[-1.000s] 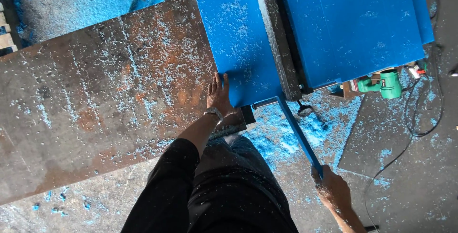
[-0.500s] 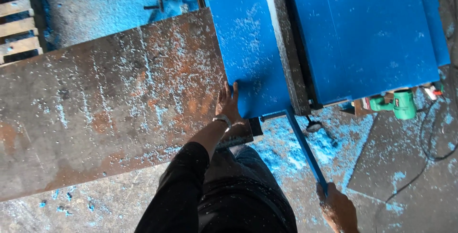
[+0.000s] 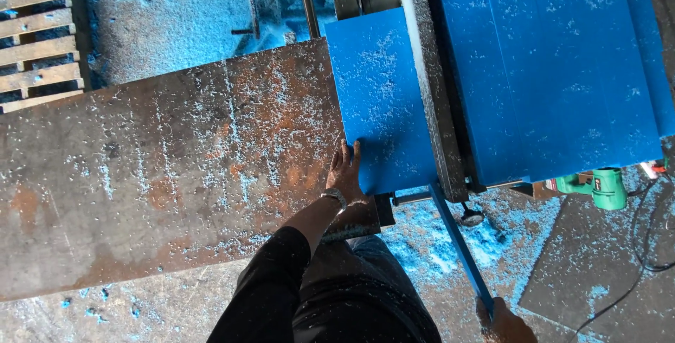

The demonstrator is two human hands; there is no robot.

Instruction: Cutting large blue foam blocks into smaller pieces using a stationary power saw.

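Blue plastic sheet (image 3: 380, 97) is lying flat on the rusty steel counter (image 3: 162, 174), sliding further along than a moment ago; left hand (image 3: 346, 173) is pressing it flat-palmed, right hand (image 3: 505, 323) is gripping the blue strip (image 3: 458, 241).
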